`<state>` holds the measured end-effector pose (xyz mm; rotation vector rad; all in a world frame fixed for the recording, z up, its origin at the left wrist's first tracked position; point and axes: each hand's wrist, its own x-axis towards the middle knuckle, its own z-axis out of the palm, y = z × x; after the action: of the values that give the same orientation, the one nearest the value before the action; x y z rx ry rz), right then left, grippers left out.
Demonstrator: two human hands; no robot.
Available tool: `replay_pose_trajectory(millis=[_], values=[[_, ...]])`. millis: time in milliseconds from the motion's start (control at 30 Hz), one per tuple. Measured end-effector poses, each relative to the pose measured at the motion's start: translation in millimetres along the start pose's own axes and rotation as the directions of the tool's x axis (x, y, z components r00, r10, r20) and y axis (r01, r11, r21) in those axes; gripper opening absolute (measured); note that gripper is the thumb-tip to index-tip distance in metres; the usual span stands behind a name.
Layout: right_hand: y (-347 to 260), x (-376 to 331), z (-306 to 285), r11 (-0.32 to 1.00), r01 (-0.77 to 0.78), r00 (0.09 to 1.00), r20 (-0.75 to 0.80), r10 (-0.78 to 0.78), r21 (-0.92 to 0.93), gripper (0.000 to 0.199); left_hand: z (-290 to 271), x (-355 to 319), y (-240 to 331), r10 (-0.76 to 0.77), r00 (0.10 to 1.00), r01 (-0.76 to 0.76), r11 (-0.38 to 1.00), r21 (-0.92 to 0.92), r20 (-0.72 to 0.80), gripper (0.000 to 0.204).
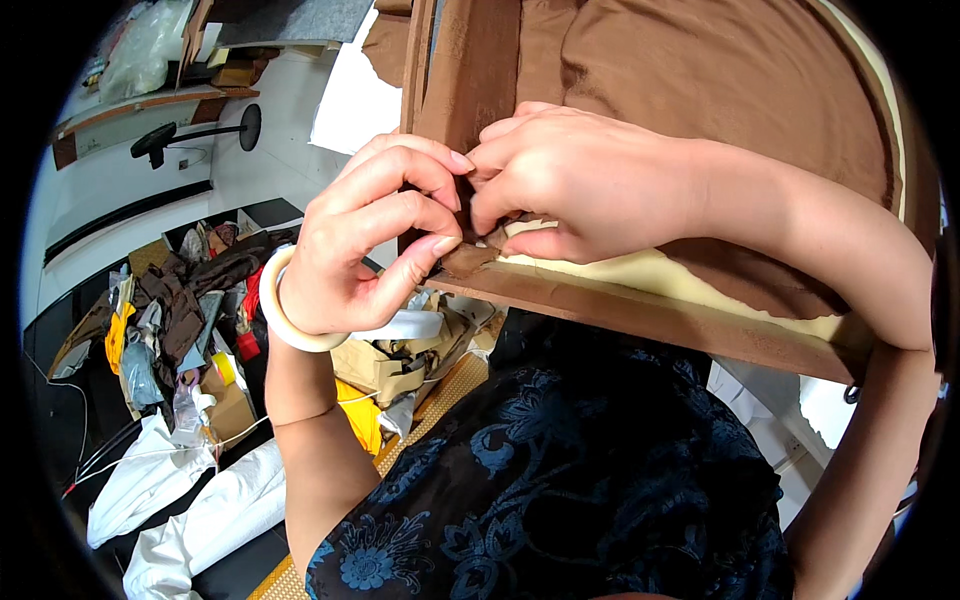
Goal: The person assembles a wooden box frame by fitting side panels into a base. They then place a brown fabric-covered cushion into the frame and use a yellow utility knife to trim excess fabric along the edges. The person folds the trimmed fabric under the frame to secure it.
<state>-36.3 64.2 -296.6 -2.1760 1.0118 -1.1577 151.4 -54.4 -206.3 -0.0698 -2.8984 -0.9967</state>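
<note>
Both hands at frame centre. Left hand (pixel 375 235) and right hand (pixel 575 180), fingers curled, pinch brown fabric (pixel 740 90) at corner of wooden frame (pixel 640 315). Yellow foam (pixel 640 275) exposed along lower edge; covering looks unfinished there.

Right hand (pixel 575 180) covers the fabric (pixel 470 262) corner being pinched; fingertip contact unseen. Brown cushion (pixel 720 80) cut off at twelve o'clock. Floor clutter (pixel 190 320) at nine o'clock indistinct.
</note>
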Motion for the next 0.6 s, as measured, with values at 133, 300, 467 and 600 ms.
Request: replay_pose_trajectory(millis=[133, 300, 467, 600], values=[[-1.3, 0.7, 9.6, 0.993, -0.115, 0.993, 0.035, 0.116, -0.039, 0.011, -1.9, 1.6, 2.7, 0.0, 1.0, 0.0, 1.0, 0.012, 0.022, 0.008], [-0.7, -2.8, 14.7, 0.993, -0.12, 0.99, -0.081, 0.12, -0.001, 0.015, -4.3, 3.3, 3.8, 0.0, 0.999, -0.001, 1.0, 0.03, 0.04, 0.008], [-3.6, -5.4, 4.5, 0.978, -0.195, 0.979, -0.049, 0.198, 0.068, 0.01, -4.9, 4.3, 0.9, -0.005, 0.997, 0.002, 0.999, 0.04, 0.08, 0.009], [-9.8, -3.9, -2.6, 0.931, -0.343, 0.931, -0.089, 0.355, 0.128, 0.014, -5.8, 1.3, 2.4, 0.001, 0.997, -0.004, 1.0, 0.03, 0.078, 0.014]])
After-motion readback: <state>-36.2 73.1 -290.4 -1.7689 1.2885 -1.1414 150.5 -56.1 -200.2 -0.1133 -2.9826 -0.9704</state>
